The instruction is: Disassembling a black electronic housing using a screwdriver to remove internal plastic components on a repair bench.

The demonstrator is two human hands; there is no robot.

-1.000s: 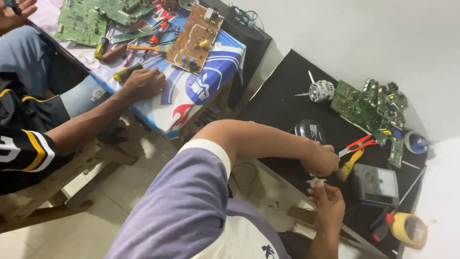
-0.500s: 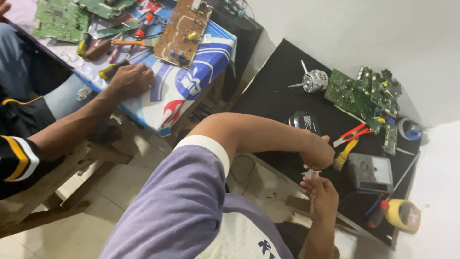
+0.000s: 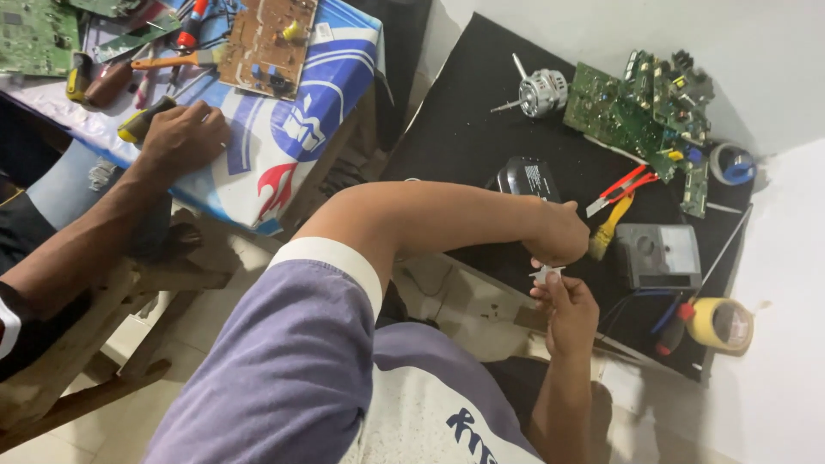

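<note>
My left hand [image 3: 560, 235] reaches across from the purple sleeve to the front edge of the black table [image 3: 464, 129]. Right below it is my right hand [image 3: 569, 311]. Both hands pinch one small white part [image 3: 545, 275] between their fingertips, just off the table edge. What the part is cannot be made out. A black boxy device [image 3: 526, 178] lies just behind my left wrist. Red-handled cutters [image 3: 623, 187] and a yellow-handled tool [image 3: 608, 230] lie right of my left hand.
The black table also carries green circuit boards [image 3: 640, 107], a small motor [image 3: 541, 90], a grey meter [image 3: 658, 256], a yellow tape roll [image 3: 720, 324] and a blue tape roll [image 3: 732, 163]. At left, another person's hand [image 3: 182, 135] rests on a blue-and-white covered table [image 3: 301, 129] with boards and tools.
The view has shifted a little. My hands stay together at the table edge on the small white part. The other person's hand stays on the covered table.
</note>
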